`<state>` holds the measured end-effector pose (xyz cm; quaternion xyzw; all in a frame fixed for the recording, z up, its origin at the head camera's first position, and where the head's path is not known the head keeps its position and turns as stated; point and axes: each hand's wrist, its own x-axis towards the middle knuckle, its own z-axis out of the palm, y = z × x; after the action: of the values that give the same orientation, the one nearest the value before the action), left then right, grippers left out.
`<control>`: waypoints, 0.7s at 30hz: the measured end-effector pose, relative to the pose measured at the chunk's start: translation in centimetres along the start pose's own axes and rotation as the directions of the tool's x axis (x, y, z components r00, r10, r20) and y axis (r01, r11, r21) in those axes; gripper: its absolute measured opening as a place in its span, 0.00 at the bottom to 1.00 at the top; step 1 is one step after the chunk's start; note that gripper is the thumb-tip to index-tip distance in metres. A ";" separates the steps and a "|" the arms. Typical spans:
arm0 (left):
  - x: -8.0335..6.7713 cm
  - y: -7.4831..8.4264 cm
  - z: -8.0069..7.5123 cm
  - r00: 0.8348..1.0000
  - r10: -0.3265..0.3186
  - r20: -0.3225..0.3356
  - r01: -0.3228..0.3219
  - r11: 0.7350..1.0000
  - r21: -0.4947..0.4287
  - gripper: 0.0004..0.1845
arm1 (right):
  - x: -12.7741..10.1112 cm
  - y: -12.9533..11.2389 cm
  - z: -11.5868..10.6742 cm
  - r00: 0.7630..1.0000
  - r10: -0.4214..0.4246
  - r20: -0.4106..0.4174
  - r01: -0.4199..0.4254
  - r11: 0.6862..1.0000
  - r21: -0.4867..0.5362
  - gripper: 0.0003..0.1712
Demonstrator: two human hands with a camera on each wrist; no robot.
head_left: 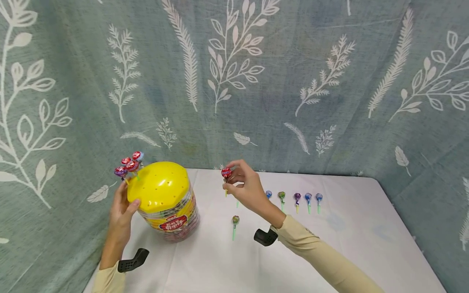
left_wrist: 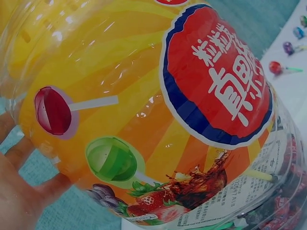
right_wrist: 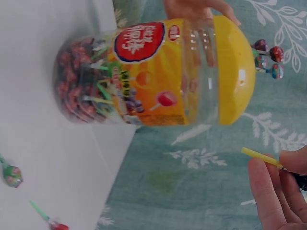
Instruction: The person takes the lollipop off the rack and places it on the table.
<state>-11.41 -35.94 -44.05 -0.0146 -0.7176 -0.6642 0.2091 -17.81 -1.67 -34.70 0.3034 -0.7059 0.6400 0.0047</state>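
Observation:
A clear plastic candy jar (head_left: 174,224) with a domed yellow lid (head_left: 161,183) stands on the left of the table. Small holes dot the lid, and several wrapped lollipops (head_left: 132,165) stick out of its far left side. My left hand (head_left: 122,211) grips the jar near the lid from the left, thumb at the lid's edge. To the right of the jar, my right hand (head_left: 245,185) pinches a red-wrapped lollipop (head_left: 226,173) above the table. Its yellow stick (right_wrist: 259,156) points toward the lid in the right wrist view. Inside the jar lie many wrapped candies (right_wrist: 79,81).
On the white-covered table (head_left: 216,260), a green-wrapped lollipop (head_left: 235,220) lies in front of the right hand. A row of several lollipops (head_left: 297,197) lies farther right, partly hidden by that hand. A patterned grey-green curtain (head_left: 271,134) hangs behind.

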 end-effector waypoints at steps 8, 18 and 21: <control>0.0 0.1 0.0 1.000 0.007 0.008 -0.007 1.000 0.004 0.34 | -1.5 1.1 -0.4 0.998 0.065 -0.006 -0.064 0.997 0.034 0.25; 0.1 -0.1 0.0 0.998 0.056 0.012 -0.056 0.997 -0.044 0.34 | -3.3 3.0 -1.0 0.987 0.160 -0.019 -0.159 0.986 0.054 0.26; 0.0 0.0 0.1 0.999 0.045 0.010 -0.045 0.999 -0.026 0.34 | -4.0 3.8 -1.1 0.981 0.193 -0.032 -0.191 0.980 0.053 0.26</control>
<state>-11.46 -35.88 -44.08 -0.0371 -0.7094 -0.6685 0.2201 -16.61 0.98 -39.48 0.2221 -0.7156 0.6603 -0.0514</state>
